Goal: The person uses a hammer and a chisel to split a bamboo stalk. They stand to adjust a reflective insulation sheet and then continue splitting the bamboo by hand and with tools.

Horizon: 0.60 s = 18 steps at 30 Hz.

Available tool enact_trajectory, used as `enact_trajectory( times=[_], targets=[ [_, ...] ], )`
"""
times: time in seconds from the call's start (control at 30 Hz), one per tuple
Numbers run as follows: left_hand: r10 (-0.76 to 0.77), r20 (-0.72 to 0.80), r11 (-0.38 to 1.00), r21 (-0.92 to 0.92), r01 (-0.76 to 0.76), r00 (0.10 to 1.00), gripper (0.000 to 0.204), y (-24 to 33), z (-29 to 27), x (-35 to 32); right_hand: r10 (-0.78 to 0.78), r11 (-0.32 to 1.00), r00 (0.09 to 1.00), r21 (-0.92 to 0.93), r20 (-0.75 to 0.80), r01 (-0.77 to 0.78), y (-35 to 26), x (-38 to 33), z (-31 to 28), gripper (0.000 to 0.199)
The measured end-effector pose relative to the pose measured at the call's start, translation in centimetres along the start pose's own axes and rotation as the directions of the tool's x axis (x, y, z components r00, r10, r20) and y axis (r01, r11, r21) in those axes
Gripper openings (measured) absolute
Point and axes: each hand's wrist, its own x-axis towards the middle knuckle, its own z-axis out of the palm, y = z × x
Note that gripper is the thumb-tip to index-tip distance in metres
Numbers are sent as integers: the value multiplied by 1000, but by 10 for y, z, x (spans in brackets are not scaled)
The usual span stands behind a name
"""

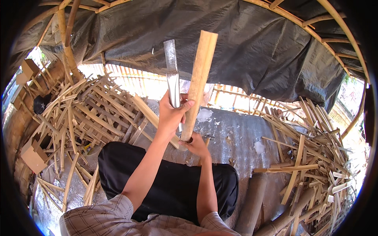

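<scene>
My left hand [170, 116] is closed around a long, narrow metal blade-like tool [172, 80], held nearly upright. Its upper part is dull grey and the stretch just above my fingers is shiny; its lower part is mostly hidden by my hand. Beside it stands a wide split bamboo slat [201, 70], tilted slightly right at the top. My right hand [197, 146] grips the slat's lower end, and my left thumb touches its edge. Both things are raised above my lap, apart from each other at the top.
Split bamboo strips [104, 108] pile up at the left, and another heap [311, 157] lies at the right. Thick bamboo poles [252, 200] rest by my right knee. A grey sheet [236, 137] covers the ground ahead; black tarpaulin [157, 27] hangs behind. A cardboard box [33, 155] sits left.
</scene>
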Motion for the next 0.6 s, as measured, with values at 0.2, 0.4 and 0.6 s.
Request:
enact_trajectory(
  times=[0.2,0.4,0.6],
  targets=[
    [-70,62,991,122,62,996,35,-10,1,-11,-179,971,948,107,-263,213,-55,-9,-36,27],
    [-146,163,958,268,99,976,38,-62,-13,-32,-32,941,878,281,-478,188,-81,-13,-31,15],
    [-206,207,883,460,91,956,36,-66,-32,-33,-21,995,826,66,-564,71,-69,-6,-28,16]
  ],
)
